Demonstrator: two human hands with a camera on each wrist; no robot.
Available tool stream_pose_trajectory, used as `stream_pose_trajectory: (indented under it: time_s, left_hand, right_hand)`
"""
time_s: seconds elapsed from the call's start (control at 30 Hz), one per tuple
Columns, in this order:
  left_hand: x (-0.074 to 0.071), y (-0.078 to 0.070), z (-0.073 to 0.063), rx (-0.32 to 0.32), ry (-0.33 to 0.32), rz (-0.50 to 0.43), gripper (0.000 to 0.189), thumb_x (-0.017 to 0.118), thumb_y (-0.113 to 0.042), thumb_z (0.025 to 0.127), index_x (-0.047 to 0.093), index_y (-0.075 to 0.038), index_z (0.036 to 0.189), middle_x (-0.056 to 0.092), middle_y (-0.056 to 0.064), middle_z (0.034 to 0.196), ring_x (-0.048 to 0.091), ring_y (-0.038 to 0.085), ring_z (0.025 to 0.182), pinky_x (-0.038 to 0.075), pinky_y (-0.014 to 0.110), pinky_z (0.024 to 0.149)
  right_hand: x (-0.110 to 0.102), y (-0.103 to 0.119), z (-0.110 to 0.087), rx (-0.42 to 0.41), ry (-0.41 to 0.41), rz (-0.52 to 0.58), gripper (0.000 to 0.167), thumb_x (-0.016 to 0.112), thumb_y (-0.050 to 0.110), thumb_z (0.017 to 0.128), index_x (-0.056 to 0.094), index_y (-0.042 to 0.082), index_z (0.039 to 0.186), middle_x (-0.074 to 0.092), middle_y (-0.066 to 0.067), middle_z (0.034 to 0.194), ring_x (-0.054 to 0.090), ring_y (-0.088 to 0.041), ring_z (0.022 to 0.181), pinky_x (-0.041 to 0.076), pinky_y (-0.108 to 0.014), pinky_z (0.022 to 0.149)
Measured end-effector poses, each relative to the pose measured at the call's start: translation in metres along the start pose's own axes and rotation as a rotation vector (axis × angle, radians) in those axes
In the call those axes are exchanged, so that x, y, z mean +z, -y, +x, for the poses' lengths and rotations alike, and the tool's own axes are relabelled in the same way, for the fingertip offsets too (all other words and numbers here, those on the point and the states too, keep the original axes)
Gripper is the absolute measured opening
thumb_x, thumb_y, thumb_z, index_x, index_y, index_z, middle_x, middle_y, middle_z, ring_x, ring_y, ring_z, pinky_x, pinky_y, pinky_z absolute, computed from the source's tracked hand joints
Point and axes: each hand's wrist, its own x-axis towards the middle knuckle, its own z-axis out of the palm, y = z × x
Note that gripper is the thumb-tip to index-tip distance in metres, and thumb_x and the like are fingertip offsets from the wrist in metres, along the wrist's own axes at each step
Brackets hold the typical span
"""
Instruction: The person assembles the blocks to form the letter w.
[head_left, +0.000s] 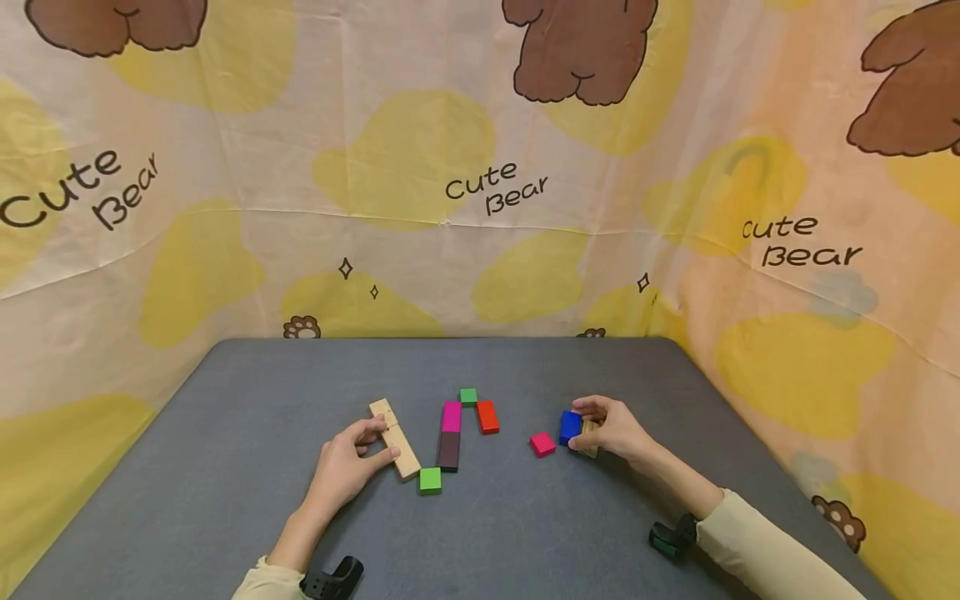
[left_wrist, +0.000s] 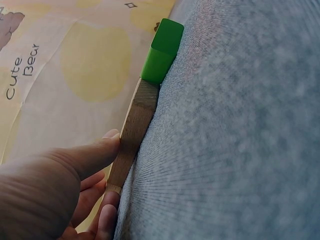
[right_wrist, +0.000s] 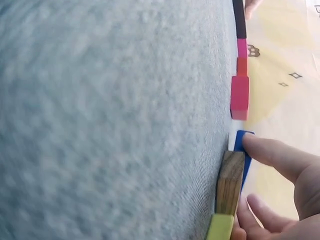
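My left hand touches two plain wooden blocks, a long one and a shorter one, lying end to end on the table. Its thumb is on the long block and its fingertips are by the seam. A green block adjoins the long block's near end. On the right, my right hand pinches a blue block between thumb and fingers at its two ends. Close beside the blue block stands a brown wooden block, partly under the hand, with a yellow-green block by it.
From the near green block, a dark block, a magenta block, another green block and an orange-red block continue a zigzag line. A pink block lies apart. A printed cloth hangs behind the grey table.
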Motion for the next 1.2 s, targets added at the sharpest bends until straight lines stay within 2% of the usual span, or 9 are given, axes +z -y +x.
stream_pose_trajectory:
  time_s: [0.13, 0.27, 0.5, 0.63, 0.83, 1.2]
  left_hand:
    - [0.000, 0.001, 0.001, -0.011, 0.004, 0.000, 0.046, 0.083, -0.021, 0.082, 0.066, -0.004, 0.120, 0.065, 0.014, 0.122, 0.061, 0.031, 0.110, 0.051, 0.047, 0.091]
    - [0.000, 0.001, 0.001, -0.010, 0.009, -0.002, 0.046, 0.083, -0.022, 0.082, 0.066, -0.004, 0.121, 0.064, 0.013, 0.124, 0.061, 0.031, 0.111, 0.051, 0.047, 0.091]
    - [-0.002, 0.001, 0.002, -0.003, 0.005, -0.006, 0.046, 0.083, -0.023, 0.082, 0.066, -0.004, 0.120, 0.064, 0.013, 0.125, 0.061, 0.030, 0.110, 0.051, 0.046, 0.091]
    - [-0.001, 0.000, 0.002, -0.008, 0.005, -0.006, 0.045, 0.083, -0.022, 0.081, 0.067, -0.004, 0.120, 0.065, 0.013, 0.123, 0.061, 0.029, 0.110, 0.052, 0.046, 0.091]
    - [-0.001, -0.002, 0.001, -0.002, -0.003, -0.001, 0.046, 0.083, -0.023, 0.082, 0.067, -0.003, 0.119, 0.066, 0.014, 0.120, 0.062, 0.031, 0.109, 0.052, 0.046, 0.090]
    - [0.000, -0.002, -0.001, 0.003, -0.008, -0.004, 0.045, 0.083, -0.023, 0.082, 0.067, -0.003, 0.119, 0.066, 0.013, 0.121, 0.062, 0.031, 0.109, 0.052, 0.046, 0.089]
  right_hand:
    - [-0.003, 0.001, 0.000, -0.029, 0.037, -0.016, 0.064, 0.090, 0.013, 0.071, 0.060, -0.002, 0.126, 0.063, -0.012, 0.120, 0.054, -0.032, 0.110, 0.050, -0.045, 0.093]
    - [-0.007, 0.002, 0.001, -0.024, 0.070, 0.022, 0.064, 0.088, 0.014, 0.074, 0.058, -0.001, 0.129, 0.062, -0.013, 0.124, 0.055, -0.033, 0.113, 0.047, -0.049, 0.097]
    - [-0.008, 0.011, 0.007, -0.013, 0.094, 0.113, 0.066, 0.086, 0.016, 0.076, 0.056, 0.000, 0.132, 0.059, -0.014, 0.130, 0.053, -0.034, 0.117, 0.048, -0.043, 0.097]
    - [-0.004, 0.015, 0.010, -0.037, 0.084, 0.128, 0.066, 0.087, 0.018, 0.077, 0.056, 0.000, 0.133, 0.059, -0.013, 0.130, 0.054, -0.033, 0.117, 0.050, -0.038, 0.096]
    - [0.005, 0.020, 0.012, -0.064, 0.083, 0.143, 0.068, 0.088, 0.017, 0.075, 0.056, -0.001, 0.132, 0.060, -0.012, 0.129, 0.055, -0.031, 0.114, 0.051, -0.037, 0.093]
    - [0.022, 0.032, -0.001, -0.110, 0.121, 0.134, 0.063, 0.086, 0.013, 0.078, 0.056, -0.001, 0.132, 0.059, -0.015, 0.130, 0.057, -0.034, 0.113, 0.053, -0.040, 0.091]
